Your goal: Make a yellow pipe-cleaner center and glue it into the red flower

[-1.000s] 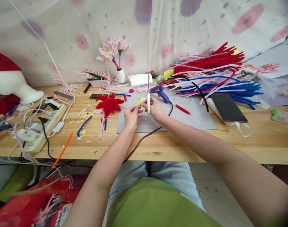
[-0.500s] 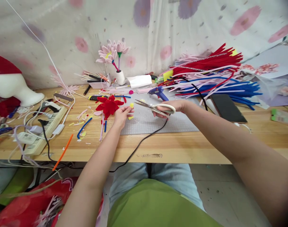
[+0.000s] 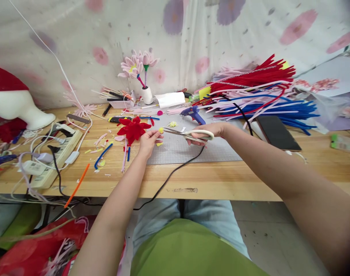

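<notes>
My left hand [image 3: 148,143] pinches a small yellow piece [image 3: 161,130] between thumb and fingertips; its material is too small to tell. In my right hand [image 3: 211,132] are scissors [image 3: 198,134] with cream handles, their blades nearly closed and pointing left. The blade tips reach the yellow piece or stop right beside it. Just left of my left hand lies a red fuzzy flower [image 3: 133,129]. Beyond the blades a pale yellow fringed tuft [image 3: 172,124] rests on the grey cutting mat [image 3: 186,153].
A blue glue gun [image 3: 193,114] lies behind the scissors, its black cord [image 3: 175,172] running off the table's front edge. Bundled pipe cleaners [image 3: 258,84] fill the back right. At left are a power strip [image 3: 59,157] and scattered scraps. A vase [image 3: 147,95] holds pink flowers.
The scissor blades have closed from a wider spread, at the yellow piece. Less of the yellow piece shows above my left fingertips. Both hands stay in nearly the same place.
</notes>
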{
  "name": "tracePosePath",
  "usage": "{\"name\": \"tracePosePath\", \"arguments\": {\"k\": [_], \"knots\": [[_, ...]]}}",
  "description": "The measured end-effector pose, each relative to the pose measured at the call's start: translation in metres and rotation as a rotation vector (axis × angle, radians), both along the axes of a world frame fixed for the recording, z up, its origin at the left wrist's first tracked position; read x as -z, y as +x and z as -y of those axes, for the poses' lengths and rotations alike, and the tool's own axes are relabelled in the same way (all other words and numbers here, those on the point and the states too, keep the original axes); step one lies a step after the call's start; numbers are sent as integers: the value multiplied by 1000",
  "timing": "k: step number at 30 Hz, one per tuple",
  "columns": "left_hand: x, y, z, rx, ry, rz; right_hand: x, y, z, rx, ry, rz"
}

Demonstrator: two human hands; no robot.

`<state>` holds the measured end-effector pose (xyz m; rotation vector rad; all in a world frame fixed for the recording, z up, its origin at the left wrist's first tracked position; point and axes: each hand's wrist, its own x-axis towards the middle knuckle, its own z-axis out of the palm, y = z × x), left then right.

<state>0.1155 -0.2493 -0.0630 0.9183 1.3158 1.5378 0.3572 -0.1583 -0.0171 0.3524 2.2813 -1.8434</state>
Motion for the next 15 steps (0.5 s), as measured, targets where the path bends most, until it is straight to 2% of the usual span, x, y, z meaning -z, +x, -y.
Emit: {"name": "tracePosePath", "arguments": {"k": [8,15], "knots": [[2,-1,1,-5,7,-3,-6,0,3,18,64,53],[3,-2,0,-8,-5,-42,-4,-2,1,14,70,65]]}}
